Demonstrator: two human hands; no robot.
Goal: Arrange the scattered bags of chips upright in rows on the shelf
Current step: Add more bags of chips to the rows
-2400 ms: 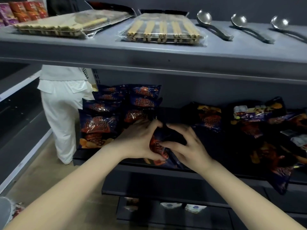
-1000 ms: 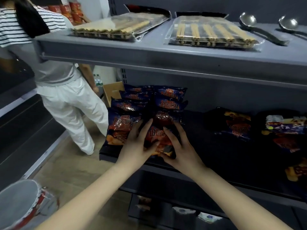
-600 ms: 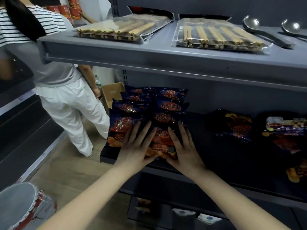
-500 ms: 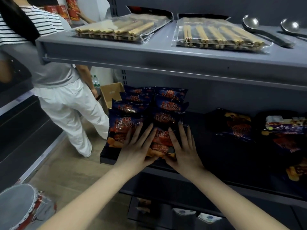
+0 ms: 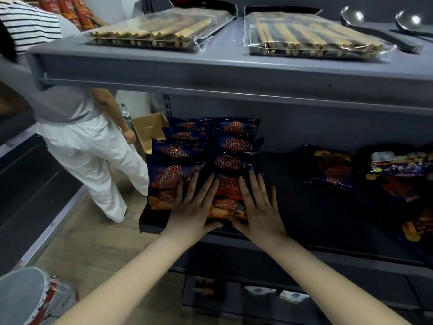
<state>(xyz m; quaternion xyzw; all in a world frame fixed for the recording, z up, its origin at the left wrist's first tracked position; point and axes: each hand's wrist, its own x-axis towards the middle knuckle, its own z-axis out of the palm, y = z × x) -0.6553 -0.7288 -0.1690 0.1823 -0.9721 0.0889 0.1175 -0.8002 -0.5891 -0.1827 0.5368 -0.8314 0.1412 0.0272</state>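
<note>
Overhead, above the front dark-blue foil bag of barbecue chips with red lettering [image 5: 226, 200]: a grey metal upper shelf [image 5: 210, 73], bearing a clear plastic pack of pale sticks [image 5: 159, 31], a second clear pack of sticks [image 5: 311, 36] beside it, and further right a shiny steel ladle [image 5: 353, 17] and another steel ladle [image 5: 412, 19] at the frame edge.

Left of that front bag, out in the aisle: a person in a striped top and white trousers [image 5: 89, 148], back turned, with an open brown cardboard box [image 5: 147, 130] just behind. Low and far left of the bag, a blurred grey round container with red trim [image 5: 23, 294], not identifiable.

Right of the bag, well apart across the bare dark shelf board [image 5: 293, 207]: a loose dark chip bag with orange print [image 5: 332, 170] lying flat and askew, then a loose bag with a pale label [image 5: 403, 165], and more at the far right, too dark to count.

Front bag itself upright at the front lip of the shelf board, leaning slightly back, heading a row of four like bags overlapping like tiles. Touching on its left, a second row of four matching bags [image 5: 173, 177].

Left hand [image 5: 194, 207] flat, fingers straight and spread, pressing the bag's left side, fingertips reaching onto the neighbouring row. Right hand [image 5: 257, 207] equally flat and unclenched, pressing the bag's right side. Orange chip picture and "Barbecue Flavor" print showing between the two hands; lower corners hidden under the palms.
</note>
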